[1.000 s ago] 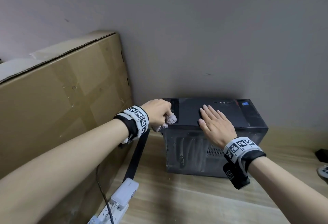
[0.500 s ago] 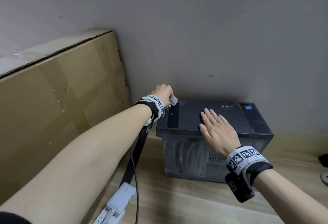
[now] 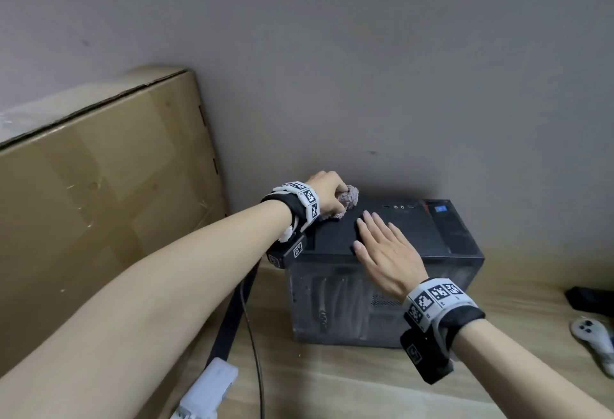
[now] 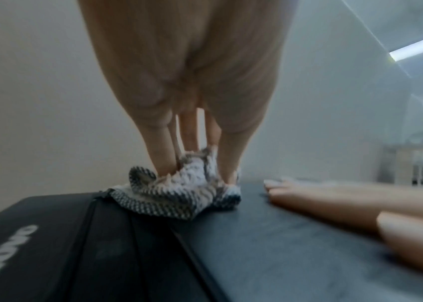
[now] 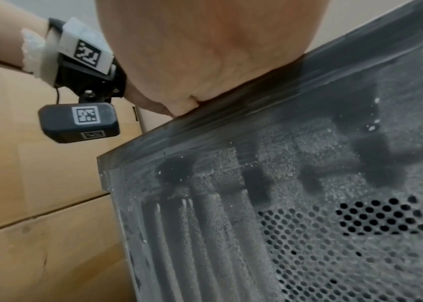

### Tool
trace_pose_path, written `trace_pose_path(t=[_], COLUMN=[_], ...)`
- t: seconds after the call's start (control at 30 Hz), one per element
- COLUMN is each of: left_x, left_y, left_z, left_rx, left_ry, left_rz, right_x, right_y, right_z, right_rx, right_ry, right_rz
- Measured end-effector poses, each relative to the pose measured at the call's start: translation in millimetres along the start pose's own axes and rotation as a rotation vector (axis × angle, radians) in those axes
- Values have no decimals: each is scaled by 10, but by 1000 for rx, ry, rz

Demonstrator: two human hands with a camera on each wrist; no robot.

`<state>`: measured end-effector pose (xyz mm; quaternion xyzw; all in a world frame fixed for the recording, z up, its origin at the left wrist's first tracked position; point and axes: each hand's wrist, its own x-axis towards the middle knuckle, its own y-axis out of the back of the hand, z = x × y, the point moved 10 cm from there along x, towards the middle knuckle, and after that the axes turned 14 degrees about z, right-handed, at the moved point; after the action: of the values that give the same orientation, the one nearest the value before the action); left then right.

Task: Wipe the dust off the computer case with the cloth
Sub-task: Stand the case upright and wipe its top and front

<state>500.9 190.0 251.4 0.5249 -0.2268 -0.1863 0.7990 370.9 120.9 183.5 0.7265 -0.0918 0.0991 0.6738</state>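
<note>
A: What is seen at the far left?
B: A large brown cardboard box [image 3: 99,192] is stood against the grey wall [image 3: 365,53]. Below it, a white power strip [image 3: 207,392] and a black cable [image 3: 254,335] are laid on the pale wooden surface [image 3: 332,385].

A: And the left hand?
B: The left hand [image 3: 327,192] is placed at the back left corner of the case's top. Its grip is closed around a crumpled grey-and-white woven cloth [image 4: 179,194]; in the left wrist view the fingertips [image 4: 162,167] are seen pushed down into the cloth, which is pressed against the top panel.

A: Where is the case itself?
B: The black rectangular computer case [image 3: 398,226] is set on the surface, close to the wall, just right of the box. Its near side panel [image 5: 308,204] is seen coated in grey dust, with a perforated grille behind it.

A: How is the right hand held?
B: The right hand [image 3: 385,249] is laid flat on the top panel near the front edge, just right of the cloth without touching it. Nothing is gripped; the fingers are kept straight and spread.

A: Anything further right?
B: A white game controller [image 3: 594,335] and a dark flat object [image 3: 591,299], too cut off to be identified, are seen at the right edge.
</note>
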Motion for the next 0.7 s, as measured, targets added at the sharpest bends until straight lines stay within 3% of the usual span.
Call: trace_pose_path(t=[0.1,0.27,0.43,0.5,0.63,0.7], left_x=[-96,-312,-759,-908,-980,-1008], left_y=[108,335,145,-23,-99,-135], left_z=[-137,-635,-956,-989,-1071,-1076], left_rx=[-90,-1,-72,-141,-178,-212], left_ry=[24,185,358,382,401,429], left_rz=[-42,-16,-167,-228,-153,-176], right_x=[53,550,1109,1208,1156,1048], right_y=[36,395,53,-125,-173,-86], right_z=[29,-40,-292,-451,-866,-961], right_rx=[142,340,212,173,165,187], right_ry=[-71,-147,-156,-113,110,195], right_rz=[-92,-65,-324,-360,-218,-155])
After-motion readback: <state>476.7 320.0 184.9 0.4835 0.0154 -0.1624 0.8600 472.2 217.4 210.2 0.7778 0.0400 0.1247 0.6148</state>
